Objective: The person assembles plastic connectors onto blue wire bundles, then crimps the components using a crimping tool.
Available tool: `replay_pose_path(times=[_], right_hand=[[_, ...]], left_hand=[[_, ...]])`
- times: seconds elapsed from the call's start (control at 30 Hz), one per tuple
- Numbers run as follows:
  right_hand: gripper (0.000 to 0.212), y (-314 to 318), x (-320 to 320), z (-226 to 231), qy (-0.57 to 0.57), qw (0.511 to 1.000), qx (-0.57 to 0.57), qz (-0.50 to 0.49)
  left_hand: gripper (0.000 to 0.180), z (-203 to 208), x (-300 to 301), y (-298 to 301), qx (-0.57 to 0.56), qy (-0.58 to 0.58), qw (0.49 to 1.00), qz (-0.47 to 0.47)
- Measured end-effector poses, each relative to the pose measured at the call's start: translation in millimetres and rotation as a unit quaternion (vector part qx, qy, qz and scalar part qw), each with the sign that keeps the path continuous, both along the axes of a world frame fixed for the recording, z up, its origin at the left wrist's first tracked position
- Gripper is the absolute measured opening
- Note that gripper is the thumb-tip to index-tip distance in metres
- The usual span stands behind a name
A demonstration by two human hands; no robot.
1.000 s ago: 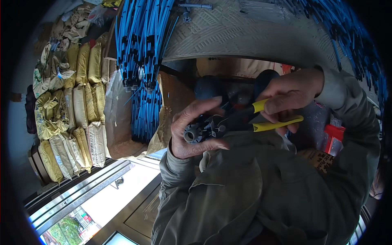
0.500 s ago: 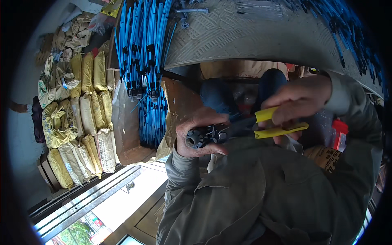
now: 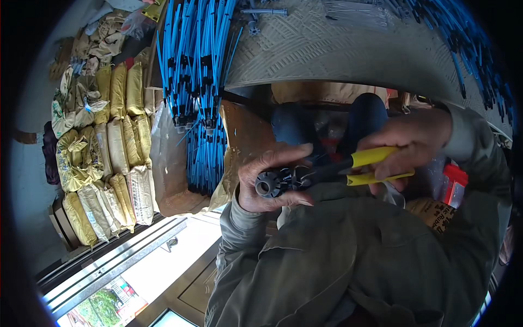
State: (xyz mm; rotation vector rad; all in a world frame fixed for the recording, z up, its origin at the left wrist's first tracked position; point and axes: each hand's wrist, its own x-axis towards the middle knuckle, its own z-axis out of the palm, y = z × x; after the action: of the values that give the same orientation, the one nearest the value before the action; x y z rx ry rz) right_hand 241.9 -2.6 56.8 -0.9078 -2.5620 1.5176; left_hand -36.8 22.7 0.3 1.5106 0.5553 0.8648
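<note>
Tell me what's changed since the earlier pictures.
The yellow handles of the pliers have drawn closer together in the right hand. Nothing was newly taken or let go: the left hand still holds the dark round-ended part.

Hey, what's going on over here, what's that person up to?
Someone is working with both bare hands. The left hand holds a dark ribbed piece with a round hole facing outward. The right hand grips yellow-handled pliers, their handles spread apart and their head up by that piece; whether they bite on it is hard to see. Thin blue rods hang in a bunch beside the grey table, and bags are piled off to the left.
</note>
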Motion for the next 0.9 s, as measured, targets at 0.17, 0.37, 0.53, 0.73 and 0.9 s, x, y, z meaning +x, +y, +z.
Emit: replay_pose_path(times=[0.17,0.37,0.53,0.73,0.9], right_hand=[[0.049,24,1,-1,0.107,0.971,-0.214,-0.015],[0.034,-17,-19,-8,-0.079,0.914,0.386,-0.099],[0.024,-7,-24,-7,-0.108,0.81,0.561,-0.132],[0.024,-5,-32,-16,-0.108,0.801,0.575,-0.127],[0.025,2,-32,-20,-0.096,0.793,0.586,-0.136]], left_hand=[[0.061,-13,-2,4,0.06,-0.051,0.997,-0.005],[0.064,-22,1,-2,0.057,-0.068,0.993,0.075],[0.064,-25,-2,-4,0.049,-0.019,0.995,0.09],[0.062,-20,-3,-10,0.082,-0.029,0.984,0.153],[0.06,-19,2,-8,0.094,-0.037,0.982,0.157]])
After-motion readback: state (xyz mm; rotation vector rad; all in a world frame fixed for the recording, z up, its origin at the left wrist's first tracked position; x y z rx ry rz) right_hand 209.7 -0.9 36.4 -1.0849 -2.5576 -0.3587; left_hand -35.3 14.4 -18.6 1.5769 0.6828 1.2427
